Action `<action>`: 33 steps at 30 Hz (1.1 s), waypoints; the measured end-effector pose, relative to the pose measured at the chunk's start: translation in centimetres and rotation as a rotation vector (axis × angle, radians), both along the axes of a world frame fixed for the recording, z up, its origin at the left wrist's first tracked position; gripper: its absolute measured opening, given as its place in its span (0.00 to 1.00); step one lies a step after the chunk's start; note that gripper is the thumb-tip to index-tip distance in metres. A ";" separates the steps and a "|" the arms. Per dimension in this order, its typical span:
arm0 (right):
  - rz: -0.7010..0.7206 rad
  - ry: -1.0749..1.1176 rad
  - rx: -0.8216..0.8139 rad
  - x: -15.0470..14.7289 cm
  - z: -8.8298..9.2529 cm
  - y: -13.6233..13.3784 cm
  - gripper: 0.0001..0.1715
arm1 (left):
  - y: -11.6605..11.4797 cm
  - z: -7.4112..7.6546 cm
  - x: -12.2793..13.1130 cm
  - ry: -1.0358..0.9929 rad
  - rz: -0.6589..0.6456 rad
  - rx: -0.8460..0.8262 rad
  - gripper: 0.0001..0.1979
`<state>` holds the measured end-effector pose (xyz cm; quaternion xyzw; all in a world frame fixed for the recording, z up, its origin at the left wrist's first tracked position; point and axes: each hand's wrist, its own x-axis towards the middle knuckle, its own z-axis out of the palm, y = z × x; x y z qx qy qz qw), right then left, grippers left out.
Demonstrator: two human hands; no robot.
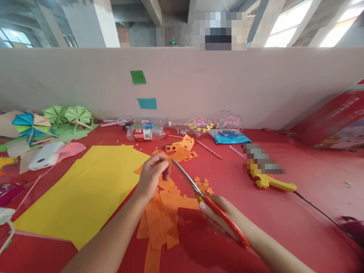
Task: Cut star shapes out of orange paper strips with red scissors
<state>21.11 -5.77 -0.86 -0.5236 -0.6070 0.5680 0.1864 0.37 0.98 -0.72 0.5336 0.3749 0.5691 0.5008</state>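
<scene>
Item one: the right hand (218,210), closing around the handles of a pair of red-handled scissors (212,206). The thumb is showing beside a bit of yellow near the pivot; the other fingers are lying partly behind the handle and looking blurred.

Item two: the left hand (155,170), curling, with thumb and forefinger coming together at the tips just beside the scissors' point. Whether paper is sitting in that pinch cannot be told, since orange scraps (184,145) are filling the background there.

Scissors, position: hanging in front of the person, over the red table (321,227), near a small heap of orange stars (203,184). Long axis: running diagonally, the tip pointing forward and left to the left fingertips, the handle end pointing back and right. The blades are showing almost edge-on and seeming close together; any small gap is escaping view.

Orange paper strips (163,220) are lying below and between the arms, overlapping, the upper ones partly covered by the left hand, the lowest running out at the bottom edge. Yellow sheets (85,182) are spreading to the left, the left forearm covering part of their edge.

At right, a yellow glue gun (273,182) is lying with its upper part masked by pixelation. Both forearms are being cut off by the lower border.
</scene>
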 end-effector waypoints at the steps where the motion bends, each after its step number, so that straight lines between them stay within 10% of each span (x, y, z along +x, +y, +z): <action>1: -0.005 -0.006 -0.003 0.0 -0.1 0.0 0.32 | 0.0 0.0 0.0 0.001 0.001 -0.003 0.08; 13: -0.058 0.006 0.000 -0.4 -0.2 -0.1 0.32 | -0.2 -0.5 0.7 -0.141 -0.190 -0.181 0.11; 33: -0.078 -0.003 -0.036 -0.4 -0.1 0.2 0.31 | -0.3 -0.4 0.4 0.077 0.124 0.045 0.14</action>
